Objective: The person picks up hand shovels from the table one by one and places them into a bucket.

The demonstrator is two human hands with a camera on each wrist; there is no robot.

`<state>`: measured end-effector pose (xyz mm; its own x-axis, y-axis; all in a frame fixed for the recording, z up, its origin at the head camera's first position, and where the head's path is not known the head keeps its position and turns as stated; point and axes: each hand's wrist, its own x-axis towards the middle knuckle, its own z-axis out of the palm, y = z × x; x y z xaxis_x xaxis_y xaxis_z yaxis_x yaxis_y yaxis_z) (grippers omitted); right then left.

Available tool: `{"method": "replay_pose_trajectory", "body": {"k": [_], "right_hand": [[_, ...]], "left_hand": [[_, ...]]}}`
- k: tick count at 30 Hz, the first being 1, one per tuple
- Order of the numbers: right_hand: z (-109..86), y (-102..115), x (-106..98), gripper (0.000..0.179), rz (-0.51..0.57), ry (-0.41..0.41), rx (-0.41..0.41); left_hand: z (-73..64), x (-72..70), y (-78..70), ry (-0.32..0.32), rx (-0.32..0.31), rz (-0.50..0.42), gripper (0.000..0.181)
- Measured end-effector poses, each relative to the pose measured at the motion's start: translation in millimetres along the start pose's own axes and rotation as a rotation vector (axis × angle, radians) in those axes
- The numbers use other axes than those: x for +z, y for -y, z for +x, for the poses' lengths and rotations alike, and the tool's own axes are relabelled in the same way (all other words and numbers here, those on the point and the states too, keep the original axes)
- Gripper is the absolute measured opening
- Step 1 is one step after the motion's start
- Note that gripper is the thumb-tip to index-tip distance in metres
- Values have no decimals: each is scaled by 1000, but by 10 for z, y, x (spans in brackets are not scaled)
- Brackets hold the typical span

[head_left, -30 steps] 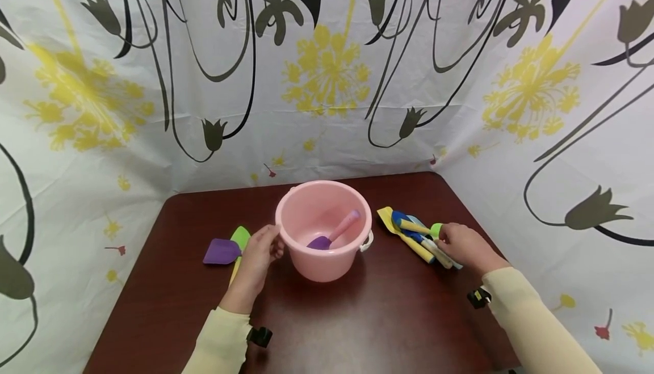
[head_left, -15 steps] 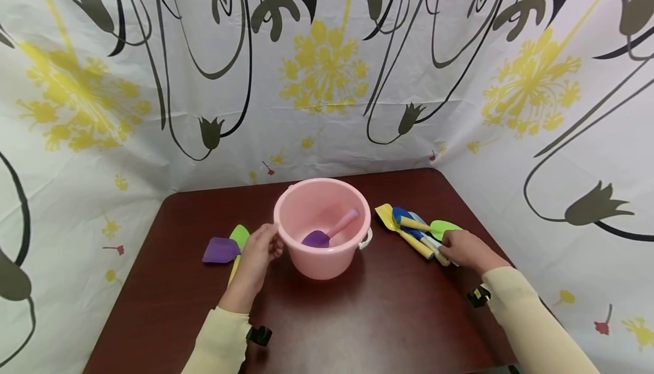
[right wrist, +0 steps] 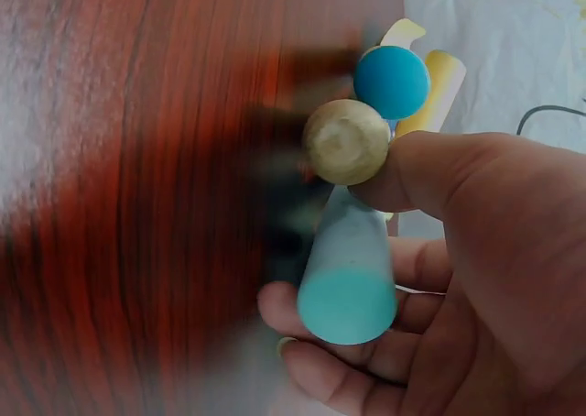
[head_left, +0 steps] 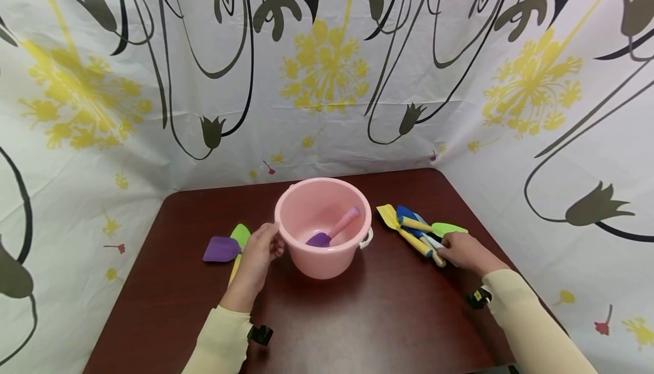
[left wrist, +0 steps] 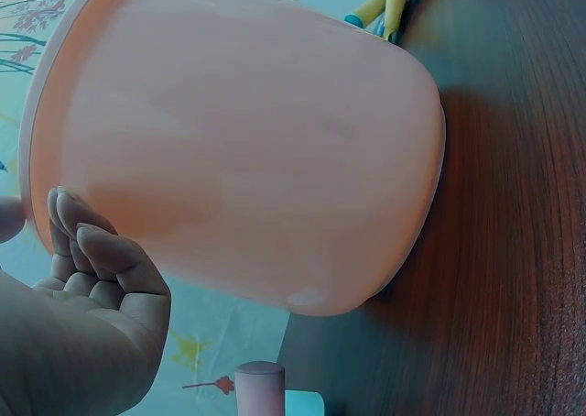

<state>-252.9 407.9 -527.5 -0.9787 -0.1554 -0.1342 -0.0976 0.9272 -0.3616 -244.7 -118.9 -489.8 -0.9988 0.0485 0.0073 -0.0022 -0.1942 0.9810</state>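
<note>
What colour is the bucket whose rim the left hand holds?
Pink; the bucket shows best in the head view.

No readable text, brand or number, yellow mark (head_left: 477, 295) on black right-wrist device (head_left: 476, 301), too small to read

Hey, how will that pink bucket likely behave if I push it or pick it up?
The pink bucket looks like smooth plastic and is mostly hollow, so it's probably light for its size. It narrows toward the bottom, so a push high up might tip it. The purple spatula slanting inside would likely slide if the bucket tilts.
</note>
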Motion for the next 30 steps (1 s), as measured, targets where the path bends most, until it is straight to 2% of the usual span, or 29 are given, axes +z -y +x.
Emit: {"method": "replay_pose_trajectory", "body": {"k": [10,21,30], "right_hand": [[-40,60,-25,18,25,-60,-4],[-175,254,-262,28,79,-85,10],[-278,373,-378,31,65,-111,13]], "left_hand": [[6,1,13,-3,-9,-10,36],[-3,19,-8,-2,-17,-7,37],[-14,30,-4,-8,-15,-14,37]]}}
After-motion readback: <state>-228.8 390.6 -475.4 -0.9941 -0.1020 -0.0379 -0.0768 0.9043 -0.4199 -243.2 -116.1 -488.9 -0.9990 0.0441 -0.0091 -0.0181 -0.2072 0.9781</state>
